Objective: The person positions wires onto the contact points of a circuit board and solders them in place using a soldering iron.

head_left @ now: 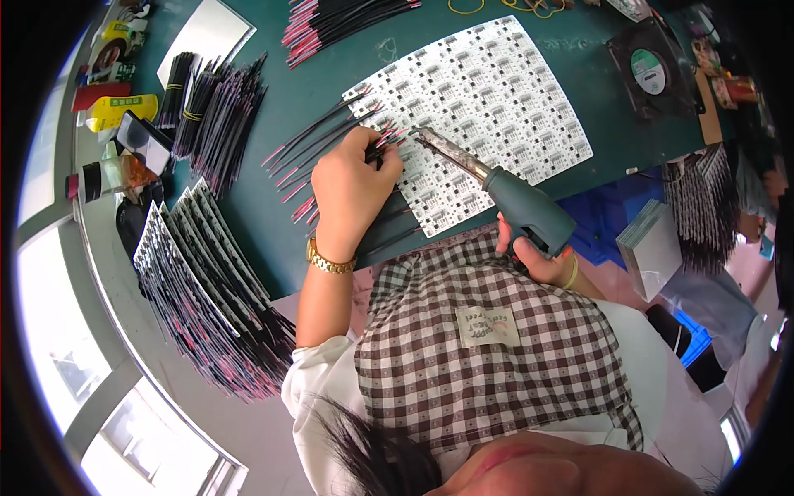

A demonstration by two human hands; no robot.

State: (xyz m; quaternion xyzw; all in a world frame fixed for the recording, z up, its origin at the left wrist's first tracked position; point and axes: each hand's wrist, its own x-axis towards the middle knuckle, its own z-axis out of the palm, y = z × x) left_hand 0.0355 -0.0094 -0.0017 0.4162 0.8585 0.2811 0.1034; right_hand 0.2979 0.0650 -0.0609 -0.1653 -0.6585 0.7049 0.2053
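Note:
A white circuit board panel [488, 99], covered in rows of small dark parts, lies on the green table. Along its left edge, several thin black wires [302, 147] with reddish ends stretch out to the left. My left hand [354, 186], wearing a gold watch, pinches a black wire with a red end at that edge; its exact grip is partly hidden by the fingers. My right hand [538, 258] is wrapped round the handle of a dark green soldering gun [529, 202]. The gun's tip sits just right of my left fingertips, over the panel; whether it touches is unclear.
Bundles of black wires [223, 116] lie at the left, with another bundle [331, 29] at the back. Wired boards [207, 281] hang by the table's left edge. A tape roll [112, 54], a phone [145, 142] and a black fan [649, 70] stand around the edges.

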